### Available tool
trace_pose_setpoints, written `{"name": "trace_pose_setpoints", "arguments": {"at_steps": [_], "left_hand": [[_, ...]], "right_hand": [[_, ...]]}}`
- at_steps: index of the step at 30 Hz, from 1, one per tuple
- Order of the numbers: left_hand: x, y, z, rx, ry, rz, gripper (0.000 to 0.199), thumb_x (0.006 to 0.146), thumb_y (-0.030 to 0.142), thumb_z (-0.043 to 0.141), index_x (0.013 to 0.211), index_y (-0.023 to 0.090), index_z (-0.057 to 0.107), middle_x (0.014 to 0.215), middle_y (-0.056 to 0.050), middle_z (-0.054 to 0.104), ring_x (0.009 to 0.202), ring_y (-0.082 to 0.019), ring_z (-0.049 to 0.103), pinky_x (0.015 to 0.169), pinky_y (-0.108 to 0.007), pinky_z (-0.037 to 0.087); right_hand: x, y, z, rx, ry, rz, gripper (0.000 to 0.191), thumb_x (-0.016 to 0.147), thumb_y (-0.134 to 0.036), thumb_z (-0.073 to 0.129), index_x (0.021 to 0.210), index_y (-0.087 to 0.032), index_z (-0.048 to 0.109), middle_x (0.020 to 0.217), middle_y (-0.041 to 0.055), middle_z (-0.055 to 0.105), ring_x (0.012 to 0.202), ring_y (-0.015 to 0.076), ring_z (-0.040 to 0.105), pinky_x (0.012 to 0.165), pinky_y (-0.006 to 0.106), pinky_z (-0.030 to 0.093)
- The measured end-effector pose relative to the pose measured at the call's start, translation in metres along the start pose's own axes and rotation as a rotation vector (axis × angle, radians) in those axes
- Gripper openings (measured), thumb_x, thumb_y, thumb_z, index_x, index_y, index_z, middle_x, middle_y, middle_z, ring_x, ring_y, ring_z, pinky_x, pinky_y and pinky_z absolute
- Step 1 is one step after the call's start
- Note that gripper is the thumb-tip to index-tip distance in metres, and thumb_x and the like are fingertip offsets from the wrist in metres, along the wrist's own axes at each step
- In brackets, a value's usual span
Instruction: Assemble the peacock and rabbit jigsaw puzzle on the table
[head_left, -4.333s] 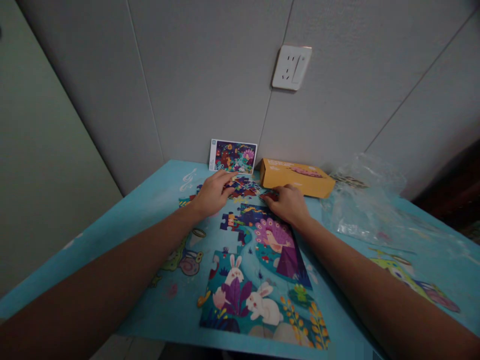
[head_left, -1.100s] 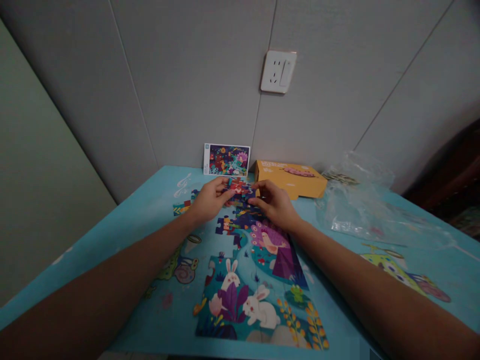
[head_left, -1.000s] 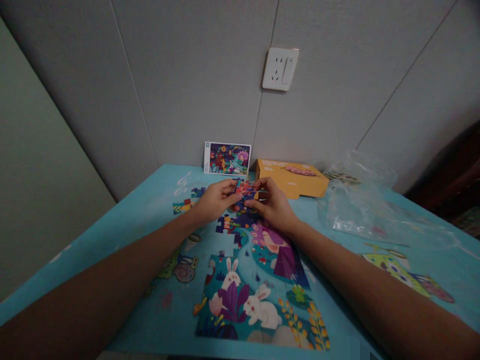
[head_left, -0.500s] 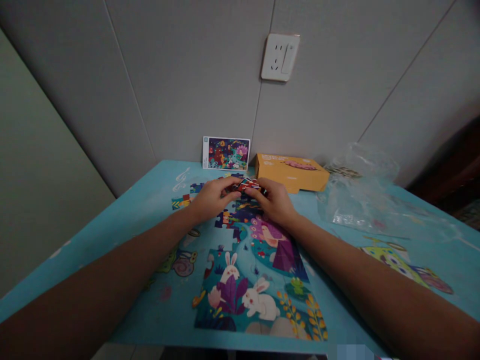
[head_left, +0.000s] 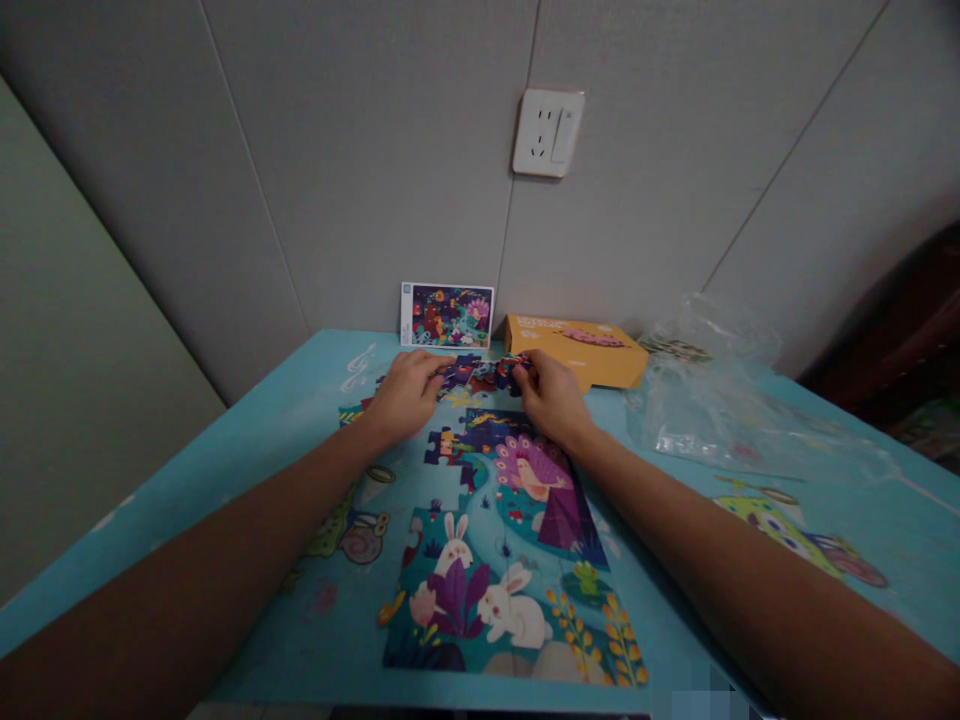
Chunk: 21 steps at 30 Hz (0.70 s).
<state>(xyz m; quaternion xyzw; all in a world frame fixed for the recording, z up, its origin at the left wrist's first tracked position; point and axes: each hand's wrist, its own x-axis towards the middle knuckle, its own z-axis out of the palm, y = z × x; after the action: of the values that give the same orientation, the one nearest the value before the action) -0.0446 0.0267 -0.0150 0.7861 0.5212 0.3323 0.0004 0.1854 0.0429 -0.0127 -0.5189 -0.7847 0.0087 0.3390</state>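
Note:
A partly joined jigsaw puzzle [head_left: 517,530] lies on the table, showing white rabbits, a pink peacock and a stream. Beyond its far edge are dark loose puzzle pieces [head_left: 469,372]. My left hand [head_left: 405,398] is at the left of these pieces, thumb and forefinger pinched on what looks like one puzzle piece. With curled fingers my right hand [head_left: 553,400] grips a small bunch of red and dark puzzle pieces [head_left: 508,371] at their right. The fingers partly hide the pieces, so their exact shapes are unclear. More pieces show behind my left hand.
A picture card [head_left: 447,315] leans upright against the wall. To its right stands a yellow box [head_left: 577,352]. Crumpled clear plastic bags [head_left: 697,405] lie at the right. Cartoon prints decorate the blue table [head_left: 247,480]. A socket [head_left: 548,133] is on the wall.
My hands have moved apart; the left has drawn away to the left from the bunch, which stays at my right hand. Dark pieces now show between them. The view has tilted slightly up.

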Motion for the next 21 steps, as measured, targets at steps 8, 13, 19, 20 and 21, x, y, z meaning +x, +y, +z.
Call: {"name": "trace_pose_setpoints", "arguments": {"at_steps": [8,13,19,20,21], "left_hand": [[0.004,-0.034,-0.011,0.161,0.132,-0.430,0.033,0.080,0.016,0.051,0.108,0.016,0.070,0.107,-0.017,0.065,0.104,-0.034,0.057,0.094,-0.050,0.041],[0.003,-0.034,-0.006,0.221,0.006,-0.461,0.043,0.082,0.053,0.053,0.100,0.019,0.074,0.109,-0.019,0.065,0.105,-0.040,0.055,0.087,-0.055,0.044],[0.001,-0.022,-0.005,0.237,-0.120,-0.378,0.058,0.069,0.068,0.062,0.108,0.025,0.072,0.113,-0.018,0.064,0.112,-0.043,0.049,0.090,-0.058,0.040],[0.000,-0.021,-0.005,0.238,-0.139,-0.381,0.059,0.070,0.067,0.062,0.110,0.026,0.071,0.114,-0.018,0.063,0.112,-0.043,0.049,0.090,-0.058,0.040],[0.000,-0.020,-0.006,0.237,-0.152,-0.389,0.059,0.071,0.067,0.062,0.112,0.025,0.070,0.116,-0.018,0.062,0.113,-0.044,0.049,0.091,-0.058,0.040]], "right_hand": [[0.009,0.031,-0.002,-0.234,-0.087,0.285,0.029,0.091,-0.028,0.046,0.100,-0.011,0.067,0.094,0.0211,0.071,0.086,0.0282,0.066,0.071,0.034,0.044],[0.008,0.029,0.001,-0.178,-0.116,0.311,0.029,0.091,-0.029,0.047,0.093,-0.011,0.070,0.090,0.0199,0.072,0.083,0.0272,0.068,0.070,0.033,0.045],[0.009,0.026,0.004,-0.190,-0.140,0.312,0.033,0.092,-0.033,0.044,0.098,-0.014,0.070,0.092,0.0169,0.073,0.084,0.0262,0.068,0.072,0.033,0.045],[0.008,0.026,0.005,-0.204,-0.140,0.319,0.034,0.092,-0.035,0.044,0.097,-0.014,0.071,0.091,0.0174,0.072,0.085,0.0265,0.067,0.072,0.034,0.046],[0.008,0.025,0.005,-0.219,-0.140,0.328,0.036,0.092,-0.036,0.044,0.095,-0.013,0.071,0.091,0.0183,0.072,0.086,0.0270,0.067,0.073,0.034,0.046]]}}
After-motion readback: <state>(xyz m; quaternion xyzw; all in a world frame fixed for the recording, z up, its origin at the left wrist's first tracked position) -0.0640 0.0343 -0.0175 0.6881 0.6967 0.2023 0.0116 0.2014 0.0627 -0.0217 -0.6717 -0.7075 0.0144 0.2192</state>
